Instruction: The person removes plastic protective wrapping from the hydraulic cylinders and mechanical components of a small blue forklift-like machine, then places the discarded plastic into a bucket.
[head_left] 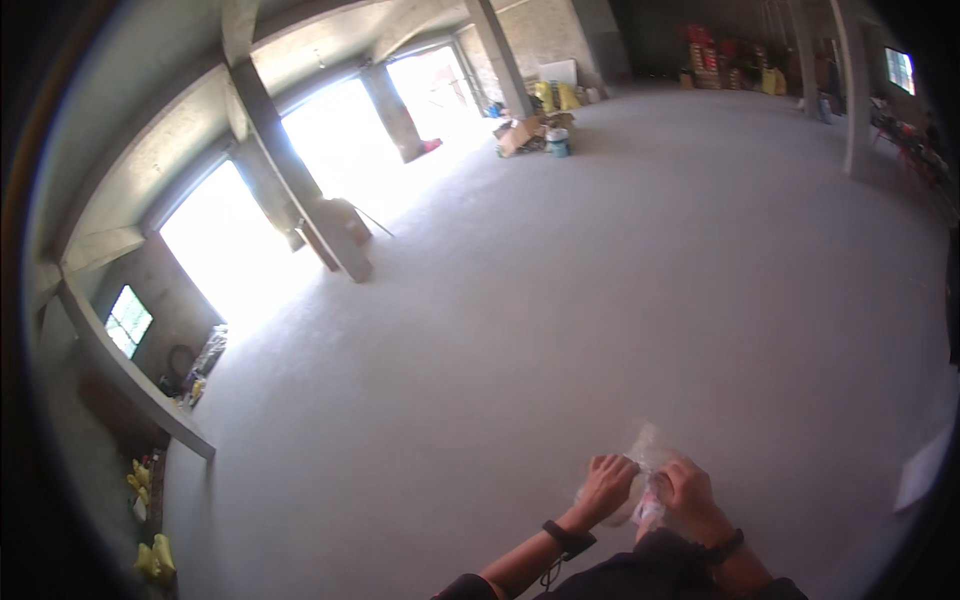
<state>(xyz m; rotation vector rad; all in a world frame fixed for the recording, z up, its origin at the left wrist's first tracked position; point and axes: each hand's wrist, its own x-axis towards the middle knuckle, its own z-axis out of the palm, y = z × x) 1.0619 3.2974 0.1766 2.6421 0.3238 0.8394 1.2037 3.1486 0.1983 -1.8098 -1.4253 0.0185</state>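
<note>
Both my hands meet low in the head view, close in front of my body. A clear, crinkled plastic bag (648, 447) is held between them, its upper part rising above my fingers. My left hand (608, 486) has its fingers curled closed on the bag's left side. Across from it, my right hand (688, 492) pinches the right side. Something pale with pink or red marks shows below the bag between my hands, too blurred to name. Dark bands circle both wrists.
Grey concrete floor (480, 320) spreads ahead. A pillar (300, 190) stands left with boards leaning by it, near bright doorways. Cardboard boxes (520, 135) and a bucket (557, 143) sit around a farther pillar. Red stacked goods (705, 60) are at the back; yellow sacks (157, 558) lie lower left.
</note>
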